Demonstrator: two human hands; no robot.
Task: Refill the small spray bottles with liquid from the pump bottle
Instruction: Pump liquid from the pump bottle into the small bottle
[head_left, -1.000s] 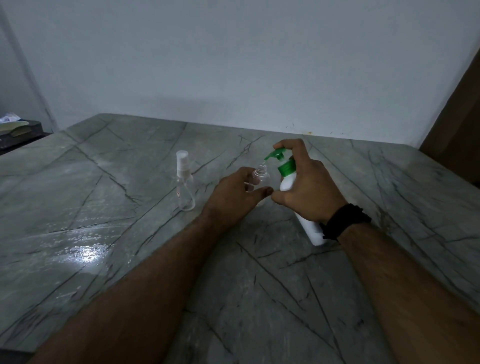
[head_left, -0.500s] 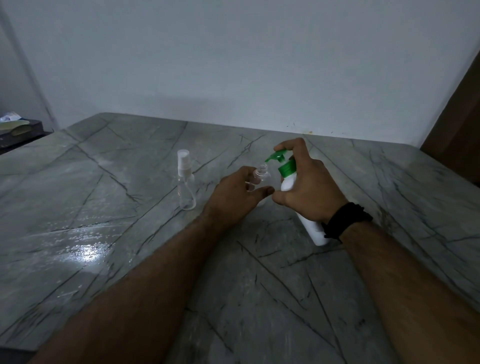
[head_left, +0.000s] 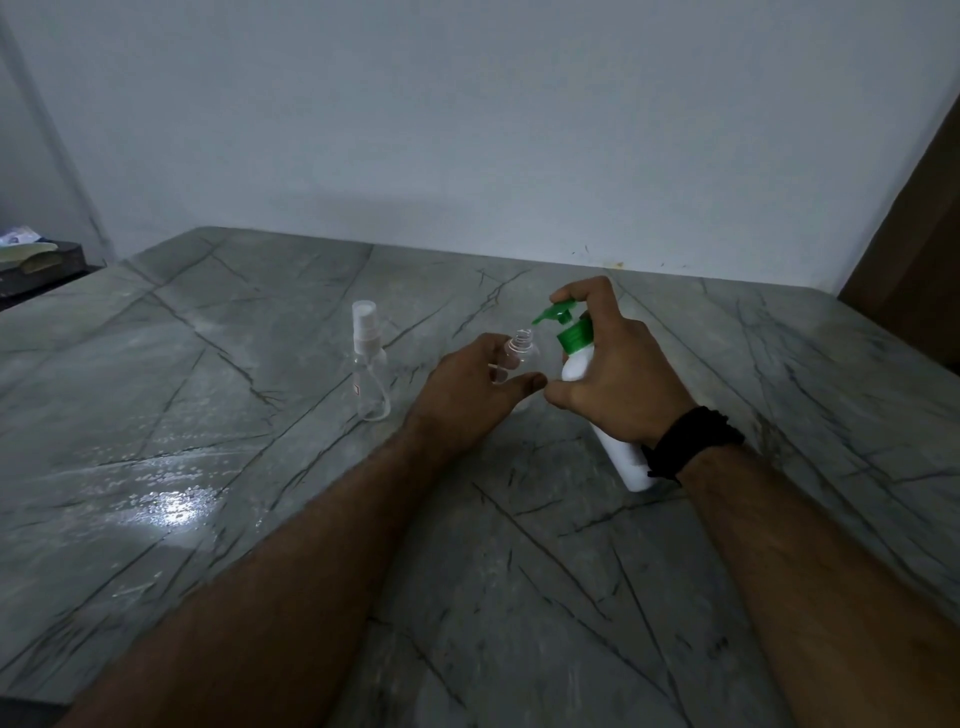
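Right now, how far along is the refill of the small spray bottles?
Done: the open spray bottle has its sprayer off. In hand: the left hand holds it while the right hand tilts the pump bottle, green nozzle at its threaded mouth. Its fill level is unreadable. Left: the capped spray bottle stands untouched on the marble table.

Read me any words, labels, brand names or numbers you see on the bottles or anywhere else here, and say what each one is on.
No text can be read.
Capped spray bottle: a small reddish mark low on its side, too small to read.
Pump bottle: white body and green pump, no visible print.
Open spray bottle: clear, no label visible.
Items at the far left edge: too blurred to read.
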